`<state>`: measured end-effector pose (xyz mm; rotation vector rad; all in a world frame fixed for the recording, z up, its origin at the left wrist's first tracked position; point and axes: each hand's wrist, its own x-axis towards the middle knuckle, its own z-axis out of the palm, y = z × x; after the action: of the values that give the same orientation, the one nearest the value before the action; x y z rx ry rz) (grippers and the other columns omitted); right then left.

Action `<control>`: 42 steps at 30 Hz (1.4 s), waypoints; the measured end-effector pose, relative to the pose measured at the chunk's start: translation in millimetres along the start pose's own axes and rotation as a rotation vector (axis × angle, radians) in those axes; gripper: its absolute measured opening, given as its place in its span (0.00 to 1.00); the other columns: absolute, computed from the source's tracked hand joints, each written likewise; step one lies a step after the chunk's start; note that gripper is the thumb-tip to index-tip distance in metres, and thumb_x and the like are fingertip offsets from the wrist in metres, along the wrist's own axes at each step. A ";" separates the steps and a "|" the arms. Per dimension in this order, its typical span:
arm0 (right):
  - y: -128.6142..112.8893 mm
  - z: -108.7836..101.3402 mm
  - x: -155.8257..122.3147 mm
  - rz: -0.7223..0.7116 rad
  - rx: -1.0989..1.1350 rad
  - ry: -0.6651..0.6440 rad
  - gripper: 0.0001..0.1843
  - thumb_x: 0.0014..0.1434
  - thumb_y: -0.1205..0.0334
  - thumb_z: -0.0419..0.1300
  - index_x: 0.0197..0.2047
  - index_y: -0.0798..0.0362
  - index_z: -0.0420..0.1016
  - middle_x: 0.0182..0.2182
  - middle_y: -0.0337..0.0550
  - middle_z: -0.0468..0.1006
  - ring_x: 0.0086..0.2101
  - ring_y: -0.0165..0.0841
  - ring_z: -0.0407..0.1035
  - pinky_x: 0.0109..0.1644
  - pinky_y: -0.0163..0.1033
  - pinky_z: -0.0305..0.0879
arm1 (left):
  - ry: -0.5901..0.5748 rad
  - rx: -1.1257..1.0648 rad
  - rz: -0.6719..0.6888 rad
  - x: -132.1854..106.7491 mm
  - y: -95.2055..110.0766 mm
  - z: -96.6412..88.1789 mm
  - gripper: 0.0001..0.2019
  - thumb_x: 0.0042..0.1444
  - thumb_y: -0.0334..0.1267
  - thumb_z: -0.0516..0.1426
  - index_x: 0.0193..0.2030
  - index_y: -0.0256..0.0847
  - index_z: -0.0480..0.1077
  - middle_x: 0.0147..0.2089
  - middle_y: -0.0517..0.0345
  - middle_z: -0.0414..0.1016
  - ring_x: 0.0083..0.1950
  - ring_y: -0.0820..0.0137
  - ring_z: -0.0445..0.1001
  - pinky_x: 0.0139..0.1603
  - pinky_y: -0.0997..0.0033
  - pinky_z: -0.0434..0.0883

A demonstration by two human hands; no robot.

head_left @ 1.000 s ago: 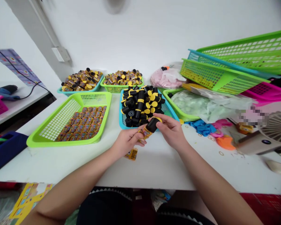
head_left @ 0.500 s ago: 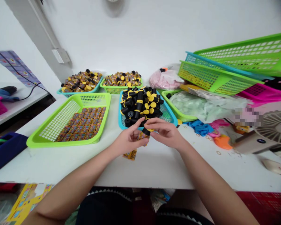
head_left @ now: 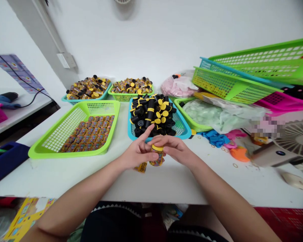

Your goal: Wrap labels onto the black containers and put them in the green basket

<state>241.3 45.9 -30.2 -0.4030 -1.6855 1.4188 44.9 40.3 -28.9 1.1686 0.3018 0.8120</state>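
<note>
A small canister [head_left: 157, 159] with a yellow cap and a colourful printed label is held between my two hands, above the table. My left hand [head_left: 137, 151] grips its left side with the thumb across the front, and its index finger points forward. The fingers of my right hand [head_left: 175, 149] curl around the right side and the cap. Under my left hand lies a small yellow printed piece [head_left: 141, 167], partly covered. Just beyond my hands, a blue basket [head_left: 184, 129] holds a heap of black canisters [head_left: 150, 112] with yellow caps.
To the left, a green basket [head_left: 46, 153] holds rows of labelled canisters. Two more baskets [head_left: 87, 88] [head_left: 131, 85] of loose labelled canisters stand against the wall. At right are stacked baskets [head_left: 232, 84], plastic bags [head_left: 209, 112], balloons [head_left: 217, 137] and a fan [head_left: 280, 148].
The canister has come lower and tilted, so its yellow cap and printed label now face me. My left index finger has straightened out; my right hand has shifted slightly down with the canister.
</note>
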 end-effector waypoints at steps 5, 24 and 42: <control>4.6 9.7 -4.4 0.036 0.149 -0.146 0.07 0.66 0.56 0.56 0.43 0.45 0.61 0.60 0.43 0.70 0.32 0.27 0.74 0.35 0.41 0.75 | -0.051 -0.205 -0.010 -2.8 0.0 6.7 0.59 0.54 0.47 0.66 0.72 0.54 0.20 0.39 0.55 0.82 0.32 0.65 0.81 0.32 0.69 0.77; 14.8 38.3 -0.3 -0.595 -1.102 0.292 0.31 0.51 0.62 0.64 0.58 0.45 0.62 0.42 0.45 0.80 0.44 0.42 0.74 0.50 0.52 0.70 | 0.091 0.021 -0.099 -4.2 -8.0 8.7 0.58 0.56 0.41 0.63 0.72 0.45 0.17 0.21 0.72 0.69 0.23 0.76 0.67 0.30 0.74 0.64; 16.4 27.8 -0.5 -0.645 -1.441 0.351 0.26 0.54 0.61 0.66 0.55 0.40 0.66 0.40 0.43 0.75 0.42 0.41 0.67 0.57 0.54 0.60 | 0.543 0.713 0.207 -2.4 4.0 14.8 0.19 0.48 0.38 0.67 0.43 0.43 0.64 0.40 0.59 0.76 0.41 0.69 0.76 0.42 0.70 0.72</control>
<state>215.4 32.9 -44.5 -0.7040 -1.9953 -0.4758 50.6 28.9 -19.9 1.6404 0.9902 1.2575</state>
